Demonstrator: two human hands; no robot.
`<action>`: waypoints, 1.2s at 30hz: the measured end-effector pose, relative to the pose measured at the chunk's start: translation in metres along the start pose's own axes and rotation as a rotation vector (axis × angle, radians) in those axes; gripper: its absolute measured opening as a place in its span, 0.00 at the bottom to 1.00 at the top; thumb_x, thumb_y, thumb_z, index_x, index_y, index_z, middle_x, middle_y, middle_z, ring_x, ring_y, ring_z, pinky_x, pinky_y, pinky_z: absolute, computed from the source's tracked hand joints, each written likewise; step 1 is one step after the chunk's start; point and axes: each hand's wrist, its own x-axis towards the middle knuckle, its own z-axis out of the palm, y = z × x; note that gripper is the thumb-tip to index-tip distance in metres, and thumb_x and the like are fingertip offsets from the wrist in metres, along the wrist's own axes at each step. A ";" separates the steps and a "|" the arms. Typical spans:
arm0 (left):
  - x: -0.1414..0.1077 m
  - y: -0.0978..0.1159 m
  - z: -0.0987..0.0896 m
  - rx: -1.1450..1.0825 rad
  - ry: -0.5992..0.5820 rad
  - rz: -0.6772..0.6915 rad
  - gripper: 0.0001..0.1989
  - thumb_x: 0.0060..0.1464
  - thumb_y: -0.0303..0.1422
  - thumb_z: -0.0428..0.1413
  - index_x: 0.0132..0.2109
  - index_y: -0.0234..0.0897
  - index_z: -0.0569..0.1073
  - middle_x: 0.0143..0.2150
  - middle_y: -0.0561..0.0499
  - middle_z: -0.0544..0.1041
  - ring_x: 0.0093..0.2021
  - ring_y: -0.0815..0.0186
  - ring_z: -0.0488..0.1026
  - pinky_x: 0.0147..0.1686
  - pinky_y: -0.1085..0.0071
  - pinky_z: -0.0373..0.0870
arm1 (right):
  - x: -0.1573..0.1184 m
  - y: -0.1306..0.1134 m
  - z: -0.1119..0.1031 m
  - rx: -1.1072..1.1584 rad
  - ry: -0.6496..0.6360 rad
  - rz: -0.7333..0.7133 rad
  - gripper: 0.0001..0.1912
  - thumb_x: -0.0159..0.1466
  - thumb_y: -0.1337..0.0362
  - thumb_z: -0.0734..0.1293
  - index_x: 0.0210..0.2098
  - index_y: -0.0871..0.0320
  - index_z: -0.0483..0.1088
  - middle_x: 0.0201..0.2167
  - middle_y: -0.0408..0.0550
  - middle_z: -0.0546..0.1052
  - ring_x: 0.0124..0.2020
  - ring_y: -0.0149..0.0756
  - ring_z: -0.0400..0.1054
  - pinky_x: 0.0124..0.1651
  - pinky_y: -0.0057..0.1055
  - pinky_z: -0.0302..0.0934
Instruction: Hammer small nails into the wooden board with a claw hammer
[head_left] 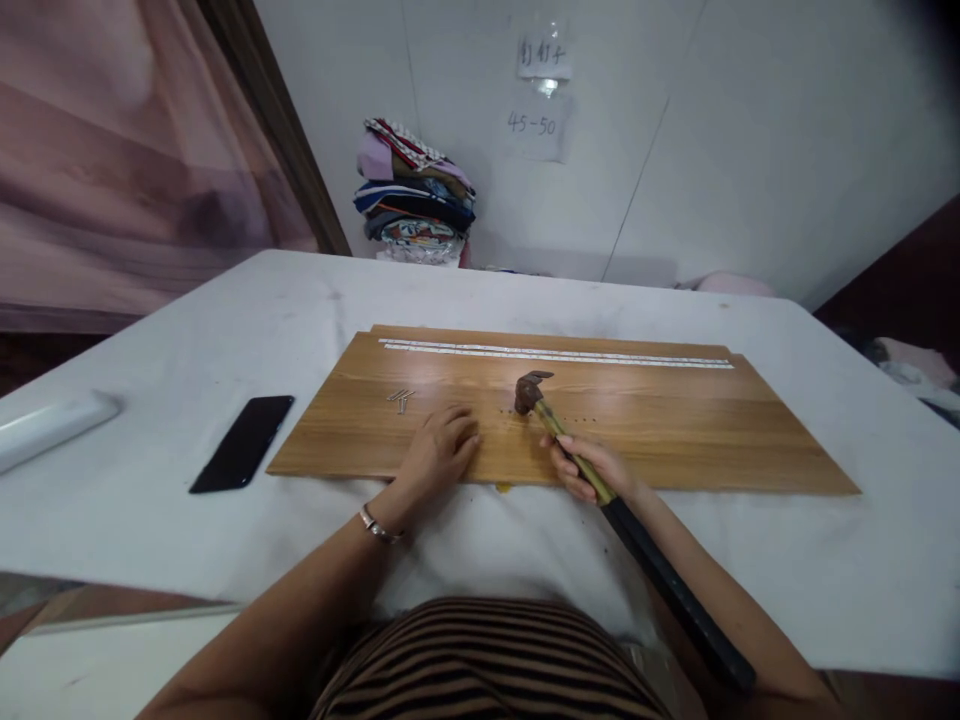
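Observation:
A wooden board (675, 430) lies across the white table, with two pale measuring strips (555, 354) along its far side. My right hand (589, 468) is wrapped round the yellow part of a hammer (660, 565), whose rusty head is over the board's middle beside a row of small dark marks. The black handle end reaches back over my right forearm. My left hand (442, 450) rests on the board near its front edge, fingers curled loosely, what is beneath them hidden. Several nails (402, 400) lie in a small group beyond and left of it.
A black phone (244, 443) lies on the white table (150, 350) left of the board. At the far left is a white roll (56, 425). Folded cloths (416, 195) are stacked against the wall behind the table, and a pink curtain (127, 150) hangs at the left.

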 end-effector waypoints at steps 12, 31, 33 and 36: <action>0.056 0.010 0.003 -0.111 -0.104 -0.012 0.13 0.61 0.33 0.55 0.50 0.37 0.78 0.49 0.44 0.80 0.49 0.58 0.77 0.52 0.62 0.72 | 0.001 -0.003 0.002 0.001 -0.008 0.035 0.22 0.59 0.47 0.71 0.41 0.58 0.68 0.18 0.30 0.64 0.09 0.21 0.51 0.10 0.22 0.45; 0.072 0.014 0.032 0.005 -0.149 0.197 0.11 0.64 0.27 0.49 0.39 0.35 0.76 0.41 0.44 0.78 0.44 0.59 0.74 0.51 0.61 0.70 | -0.001 -0.003 0.003 -0.026 0.008 0.019 0.21 0.59 0.47 0.71 0.40 0.58 0.68 0.18 0.30 0.64 0.08 0.20 0.49 0.10 0.22 0.45; 0.071 0.014 0.032 0.001 -0.105 0.181 0.10 0.64 0.27 0.49 0.38 0.36 0.75 0.40 0.44 0.77 0.44 0.59 0.73 0.50 0.61 0.69 | -0.001 -0.003 0.003 -0.030 0.010 0.006 0.21 0.60 0.47 0.71 0.41 0.58 0.68 0.18 0.30 0.64 0.08 0.20 0.50 0.10 0.22 0.45; 0.070 0.015 0.031 -0.023 -0.044 0.144 0.08 0.64 0.28 0.51 0.38 0.37 0.74 0.39 0.46 0.76 0.44 0.59 0.71 0.49 0.62 0.69 | -0.001 -0.002 0.000 -0.017 0.007 -0.008 0.21 0.60 0.48 0.70 0.41 0.58 0.68 0.18 0.31 0.65 0.08 0.21 0.50 0.10 0.22 0.46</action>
